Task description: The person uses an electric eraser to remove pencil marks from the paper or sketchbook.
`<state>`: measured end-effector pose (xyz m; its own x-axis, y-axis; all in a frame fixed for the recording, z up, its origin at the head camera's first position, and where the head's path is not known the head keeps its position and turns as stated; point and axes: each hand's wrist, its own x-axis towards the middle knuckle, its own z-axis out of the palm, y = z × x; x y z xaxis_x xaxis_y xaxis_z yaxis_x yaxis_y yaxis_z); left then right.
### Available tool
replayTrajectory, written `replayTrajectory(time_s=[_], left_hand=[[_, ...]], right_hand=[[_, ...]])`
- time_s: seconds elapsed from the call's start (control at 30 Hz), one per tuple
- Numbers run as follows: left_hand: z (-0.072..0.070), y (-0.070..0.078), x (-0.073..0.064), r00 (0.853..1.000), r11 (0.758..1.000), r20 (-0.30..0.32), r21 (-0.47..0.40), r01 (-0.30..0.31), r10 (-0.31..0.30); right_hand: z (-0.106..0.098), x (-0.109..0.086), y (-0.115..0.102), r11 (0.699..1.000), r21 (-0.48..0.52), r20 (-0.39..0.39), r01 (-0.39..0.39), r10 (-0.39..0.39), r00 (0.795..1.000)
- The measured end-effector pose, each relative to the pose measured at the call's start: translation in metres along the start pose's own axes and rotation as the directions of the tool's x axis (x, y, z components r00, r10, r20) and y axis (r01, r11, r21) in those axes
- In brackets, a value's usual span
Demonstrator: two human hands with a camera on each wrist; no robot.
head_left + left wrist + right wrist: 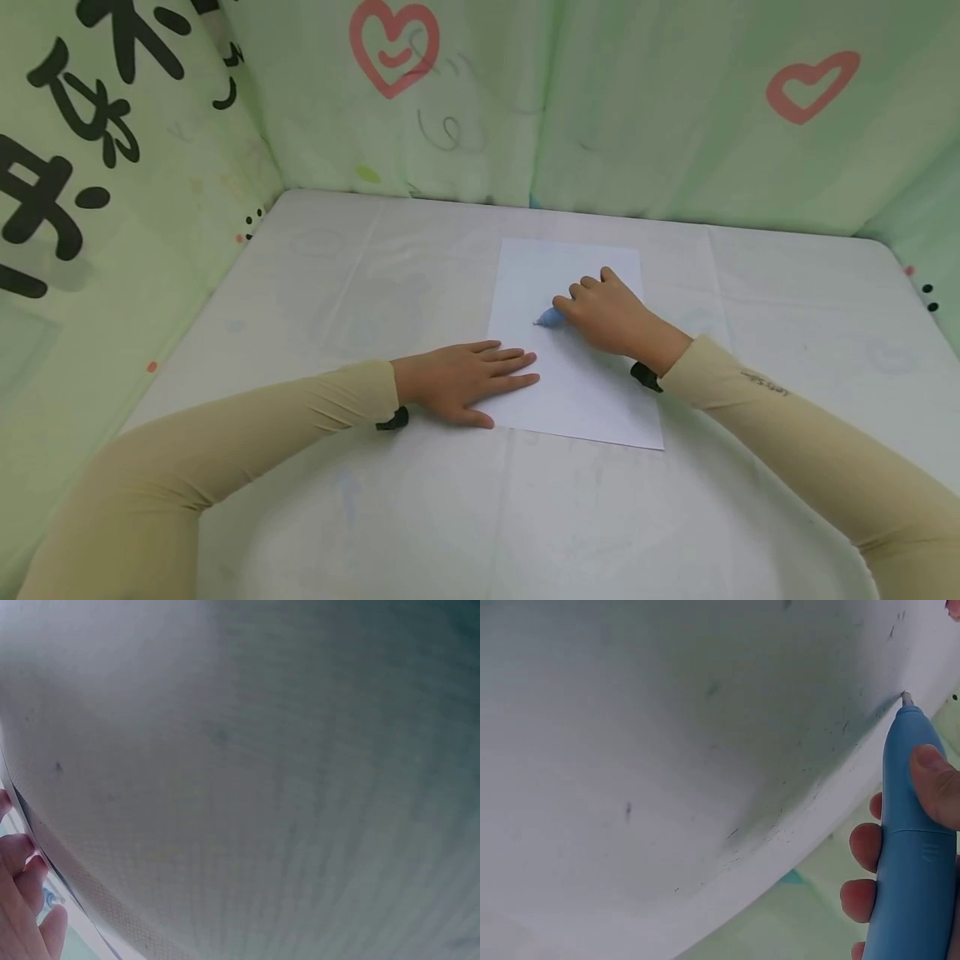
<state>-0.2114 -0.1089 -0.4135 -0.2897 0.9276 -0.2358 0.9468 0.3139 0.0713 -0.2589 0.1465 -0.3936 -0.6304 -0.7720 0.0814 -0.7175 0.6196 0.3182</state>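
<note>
A white sheet of paper (577, 400) lies on the table. My right hand (609, 312) grips a thick blue electric eraser (911, 862), fingers curled round its body and thumb along its side. Its small pale tip meets the sheet near the middle in the head view, and the right wrist view has it right at the surface. Flat with fingers spread, my left hand (465, 382) rests across the sheet's left edge. In the left wrist view only some fingers (30, 885) show at the lower left corner. Small dark specks dot the surface in the right wrist view.
A white cloth covers the table (360, 517). Pale green curtains (660, 125) with red hearts and black characters hang along the back and sides. Each wrist carries a small black camera, partly hidden under the tan sleeves (330, 396).
</note>
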Motion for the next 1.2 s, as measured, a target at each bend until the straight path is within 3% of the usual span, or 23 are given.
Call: replayTrajectory(time_s=[0.43,0.7,1.2], left_hand=[[0.0029,-0.0010,0.0003,1.000,1.000,-0.013,-0.001,-0.005,0.005],[0.0026,-0.0001,0.0009,1.000,1.000,0.015,0.022,0.016,-0.017],[-0.0015,0.0013,0.0003,1.000,1.000,0.017,-0.012,0.009,-0.009]], right_hand=[[-0.0021,0.0040,-0.0024,1.000,0.010,0.022,0.013,-0.013,1.000],[-0.0018,0.0055,-0.0014,1.000,0.007,0.002,0.021,-0.021,1.000],[-0.0033,0.0027,0.0002,1.000,0.015,0.014,0.020,-0.020,1.000]])
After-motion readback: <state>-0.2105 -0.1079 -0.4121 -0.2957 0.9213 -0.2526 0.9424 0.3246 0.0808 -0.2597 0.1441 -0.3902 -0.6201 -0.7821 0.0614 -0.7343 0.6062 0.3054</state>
